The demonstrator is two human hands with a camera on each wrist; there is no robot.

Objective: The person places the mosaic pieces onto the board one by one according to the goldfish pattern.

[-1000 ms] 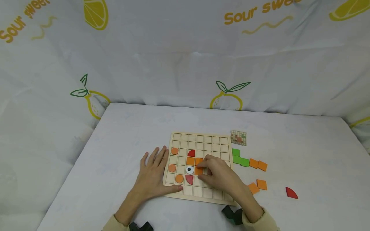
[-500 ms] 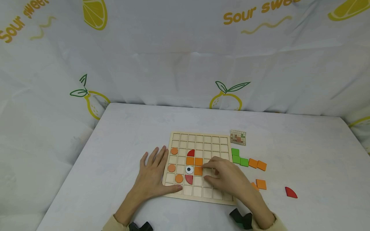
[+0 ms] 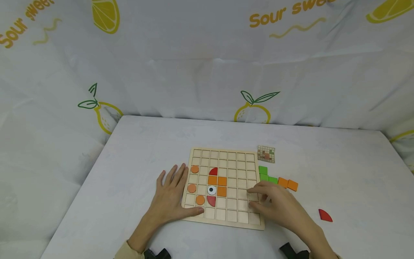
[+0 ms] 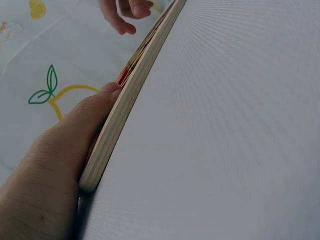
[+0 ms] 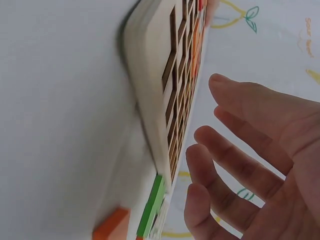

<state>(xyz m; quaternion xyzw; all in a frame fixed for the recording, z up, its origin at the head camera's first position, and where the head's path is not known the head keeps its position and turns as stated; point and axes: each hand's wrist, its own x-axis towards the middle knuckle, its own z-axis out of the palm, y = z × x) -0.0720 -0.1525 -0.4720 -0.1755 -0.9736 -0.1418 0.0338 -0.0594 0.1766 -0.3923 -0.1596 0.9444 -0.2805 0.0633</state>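
A wooden grid board (image 3: 233, 224) lies on the table. My left hand (image 3: 171, 196) rests at its left edge, fingers spread on the table beside it and thumb over the near-left corner. My right hand (image 3: 278, 205) is over the board's right edge; in the right wrist view its loosely bent fingers hold nothing. On the board sit orange square tiles (image 3: 221, 191), orange discs (image 3: 200, 200), red quarter-circle tiles (image 3: 211, 201) and a white eye tile (image 3: 211, 190).
Right of the board lie several green squares (image 3: 263, 170) and orange squares (image 3: 292, 185), some hidden by the right hand. A loose red quarter-circle (image 3: 325, 215) lies farther right. A small pattern card (image 3: 266, 154) touches the board's far-right corner.
My right hand has left the orange square tile in the board's middle and moved right to the board's edge. My left hand has stayed put.
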